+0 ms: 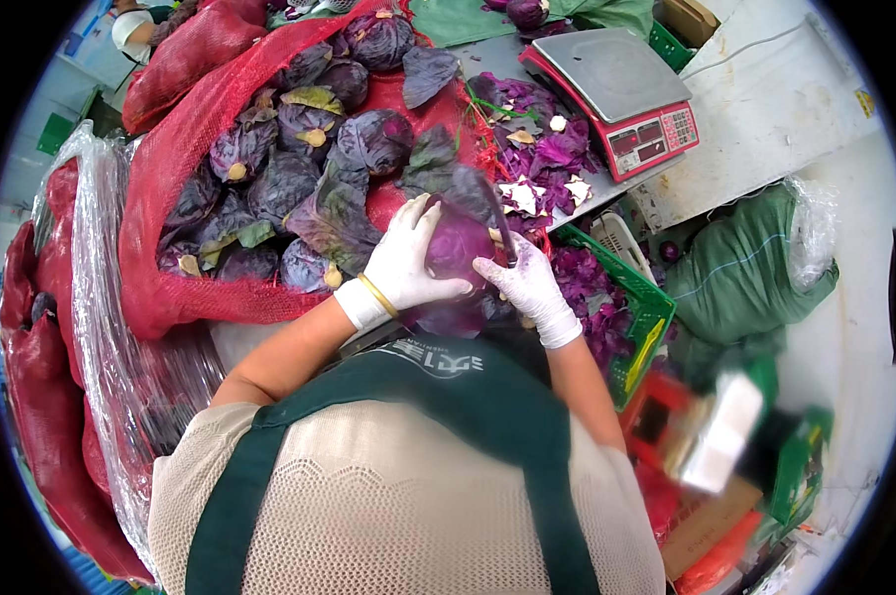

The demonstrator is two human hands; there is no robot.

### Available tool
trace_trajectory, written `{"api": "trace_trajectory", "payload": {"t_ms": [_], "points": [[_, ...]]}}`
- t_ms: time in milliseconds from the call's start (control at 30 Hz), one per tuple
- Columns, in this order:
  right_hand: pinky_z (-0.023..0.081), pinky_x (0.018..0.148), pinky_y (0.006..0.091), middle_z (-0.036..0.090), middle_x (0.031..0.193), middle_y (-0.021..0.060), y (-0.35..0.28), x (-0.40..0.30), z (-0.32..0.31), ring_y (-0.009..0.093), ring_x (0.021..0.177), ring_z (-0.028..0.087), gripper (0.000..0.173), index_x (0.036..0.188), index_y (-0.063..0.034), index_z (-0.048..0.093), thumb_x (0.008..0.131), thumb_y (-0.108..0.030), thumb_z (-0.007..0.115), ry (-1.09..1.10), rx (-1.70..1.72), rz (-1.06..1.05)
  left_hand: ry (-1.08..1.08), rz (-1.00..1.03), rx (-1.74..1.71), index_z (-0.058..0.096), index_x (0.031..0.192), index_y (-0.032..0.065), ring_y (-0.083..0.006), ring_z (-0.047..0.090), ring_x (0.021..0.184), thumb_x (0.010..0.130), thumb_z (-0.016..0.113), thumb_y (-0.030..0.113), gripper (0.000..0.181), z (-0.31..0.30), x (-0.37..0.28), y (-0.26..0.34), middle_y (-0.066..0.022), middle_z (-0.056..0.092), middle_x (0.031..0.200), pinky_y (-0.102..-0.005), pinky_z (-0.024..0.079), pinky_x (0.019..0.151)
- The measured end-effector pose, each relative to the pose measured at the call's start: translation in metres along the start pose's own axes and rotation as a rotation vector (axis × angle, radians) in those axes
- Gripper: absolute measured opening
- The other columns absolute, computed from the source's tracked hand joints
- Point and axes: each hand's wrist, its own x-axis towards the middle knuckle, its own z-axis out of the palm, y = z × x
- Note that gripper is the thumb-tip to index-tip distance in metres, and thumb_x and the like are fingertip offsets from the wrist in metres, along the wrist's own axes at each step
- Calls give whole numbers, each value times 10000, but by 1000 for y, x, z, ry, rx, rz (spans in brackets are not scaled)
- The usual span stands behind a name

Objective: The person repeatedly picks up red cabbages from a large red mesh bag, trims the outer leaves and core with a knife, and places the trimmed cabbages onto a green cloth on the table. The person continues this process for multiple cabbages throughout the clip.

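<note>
In a white glove, my left hand (403, 260) grips the left side of a peeled red cabbage (457, 242), its fingers and thumb spread around the smooth purple head. My gloved right hand (528, 282) is closed on a slim, dark knife (500, 216), which is partly blurred and points away from me. The right thumb touches the cabbage's right side. Just below, close to my apron, lies another purple head (448, 316), partly hidden. Beyond my hands an open red mesh sack (187, 297) holds several unpeeled red cabbages (375, 141) with dark outer leaves.
Trimmed leaves and cut stem pieces (522, 195) lie beside a red digital scale (611, 82). A green crate (652, 312) of purple leaves stands at right, near a green woven sack (745, 260). Filled red sacks (53, 416) and plastic wrap (105, 297) are at left.
</note>
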Motion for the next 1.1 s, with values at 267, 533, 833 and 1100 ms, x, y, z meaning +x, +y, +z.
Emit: {"api": "trace_trajectory", "payload": {"t_ms": [267, 533, 833, 1100], "points": [[507, 801, 432, 656, 961, 231, 17, 6, -12, 356, 912, 637, 300, 1018, -54, 650, 821, -249, 535, 313, -740, -100, 53, 14, -23, 372, 1326, -65, -439, 316, 1301, 549, 822, 486, 1053, 2, -14, 5, -293, 340, 1373, -456, 287, 1090], [414, 986, 360, 576, 1217, 219, 45, -11, -49, 303, 1151, 550, 706, 1292, 29, 487, 726, -285, 768, 362, -177, -229, -5, 75, -57, 343, 1387, 7, -452, 306, 1303, 535, 811, 490, 1086, 3, -8, -5, -283, 325, 1400, -489, 282, 1083], [503, 825, 389, 597, 1035, 181, -11, 5, -7, 327, 963, 607, 394, 1073, -27, 632, 798, -303, 686, 110, -534, -511, -55, 73, 57, 346, 1391, 23, -438, 332, 1286, 536, 811, 473, 1073, -3, 6, 17, -253, 357, 1380, -481, 286, 1084], [501, 834, 413, 660, 899, 231, 75, 66, -69, 365, 889, 642, 265, 937, 7, 675, 831, -197, 544, 626, -680, -388, -62, 188, -117, 292, 1431, 24, -388, 295, 1335, 542, 835, 424, 1116, -8, -6, -11, -237, 324, 1419, -448, 241, 1115]]}}
